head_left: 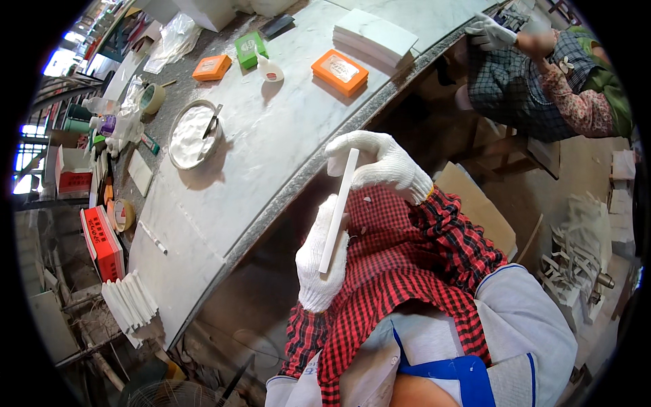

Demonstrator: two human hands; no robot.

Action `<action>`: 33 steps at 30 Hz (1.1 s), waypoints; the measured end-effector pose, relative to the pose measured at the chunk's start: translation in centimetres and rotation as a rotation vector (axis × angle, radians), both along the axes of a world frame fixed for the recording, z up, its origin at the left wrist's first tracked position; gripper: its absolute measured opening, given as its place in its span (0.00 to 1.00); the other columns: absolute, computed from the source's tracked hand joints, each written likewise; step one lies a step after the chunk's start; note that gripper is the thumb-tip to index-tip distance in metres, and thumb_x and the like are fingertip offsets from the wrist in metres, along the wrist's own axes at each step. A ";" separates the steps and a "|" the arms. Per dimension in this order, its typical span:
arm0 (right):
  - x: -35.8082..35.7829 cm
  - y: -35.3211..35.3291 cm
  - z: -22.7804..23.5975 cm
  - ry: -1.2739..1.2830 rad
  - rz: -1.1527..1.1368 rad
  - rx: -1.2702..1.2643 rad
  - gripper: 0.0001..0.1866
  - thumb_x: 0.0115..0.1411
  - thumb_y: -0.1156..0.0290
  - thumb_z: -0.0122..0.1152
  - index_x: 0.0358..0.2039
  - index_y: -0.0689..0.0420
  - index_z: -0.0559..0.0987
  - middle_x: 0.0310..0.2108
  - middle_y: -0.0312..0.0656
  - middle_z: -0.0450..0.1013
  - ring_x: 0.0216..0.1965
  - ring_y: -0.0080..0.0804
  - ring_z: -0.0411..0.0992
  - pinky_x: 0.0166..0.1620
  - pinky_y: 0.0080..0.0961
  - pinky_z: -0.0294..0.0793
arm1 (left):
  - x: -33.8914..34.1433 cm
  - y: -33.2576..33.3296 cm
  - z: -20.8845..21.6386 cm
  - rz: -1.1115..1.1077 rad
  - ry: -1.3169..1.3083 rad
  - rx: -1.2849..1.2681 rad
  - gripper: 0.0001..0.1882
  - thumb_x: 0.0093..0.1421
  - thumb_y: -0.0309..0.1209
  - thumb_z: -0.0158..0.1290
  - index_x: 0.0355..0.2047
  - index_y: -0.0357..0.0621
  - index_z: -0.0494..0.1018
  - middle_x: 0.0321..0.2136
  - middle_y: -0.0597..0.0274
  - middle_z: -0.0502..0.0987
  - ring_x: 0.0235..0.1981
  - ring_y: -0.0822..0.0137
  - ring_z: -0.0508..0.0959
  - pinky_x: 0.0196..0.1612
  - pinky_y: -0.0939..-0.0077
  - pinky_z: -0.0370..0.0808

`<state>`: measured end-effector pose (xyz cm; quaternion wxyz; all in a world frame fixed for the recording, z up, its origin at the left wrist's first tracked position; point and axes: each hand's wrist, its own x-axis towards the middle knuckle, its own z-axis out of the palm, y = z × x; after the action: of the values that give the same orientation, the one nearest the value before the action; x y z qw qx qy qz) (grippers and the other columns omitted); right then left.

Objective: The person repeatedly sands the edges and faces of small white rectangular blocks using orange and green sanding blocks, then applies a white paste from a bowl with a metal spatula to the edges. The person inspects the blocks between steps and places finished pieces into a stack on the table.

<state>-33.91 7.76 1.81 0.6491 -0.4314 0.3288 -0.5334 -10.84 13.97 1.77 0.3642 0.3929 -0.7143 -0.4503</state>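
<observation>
A slim white slab (339, 214), seen almost edge-on, is held up over my lap, tilted with its top leaning right. White knit gloves cover both hands. My left hand (320, 261) wraps the slab's lower part from the left side, fingers closed on it. At its upper end, my right hand (386, 163) curls around, index finger and thumb bent about the edge. The slab's broad face is mostly turned from sight. A red-and-black checked apron (380, 261) with matching sleeves lies below the hands.
The pale marble-topped table (244, 183) has its edge just left of my hands. On it stand a bowl of white paste (193, 136), orange boxes (339, 72), a white squeeze bottle (270, 70), a slab stack (375, 35) and white strips (129, 302). Another person's gloved hand (489, 32) rests far right.
</observation>
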 end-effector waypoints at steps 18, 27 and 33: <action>1.7 0.0 -3.0 -0.119 -0.050 0.069 0.15 0.65 0.76 0.65 0.51 0.65 0.82 0.44 0.41 0.81 0.47 0.25 0.78 0.54 0.24 0.77 | 2.3 -3.6 1.3 0.227 -0.019 0.038 0.29 0.58 0.19 0.66 0.60 0.29 0.73 0.46 0.53 0.84 0.45 0.69 0.83 0.50 0.75 0.81; 8.1 -2.4 -1.4 -0.031 -0.243 0.054 0.13 0.64 0.77 0.68 0.49 0.64 0.84 0.42 0.37 0.82 0.42 0.19 0.78 0.47 0.18 0.79 | 5.9 -10.0 -2.2 0.356 0.667 0.339 0.38 0.57 0.18 0.62 0.67 0.37 0.61 0.47 0.56 0.78 0.48 0.67 0.79 0.53 0.73 0.78; 10.8 -1.8 -3.1 -0.110 -0.276 0.107 0.15 0.62 0.80 0.70 0.49 0.66 0.83 0.41 0.38 0.82 0.41 0.19 0.78 0.46 0.17 0.79 | 5.6 -13.2 -4.1 0.550 0.761 0.134 0.24 0.66 0.32 0.62 0.58 0.38 0.69 0.42 0.63 0.74 0.43 0.73 0.75 0.50 0.78 0.73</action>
<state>-23.13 5.99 -1.25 0.6089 -0.3169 0.3769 -0.6219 -5.23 0.77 -2.31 0.6796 0.3974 -0.3690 -0.4940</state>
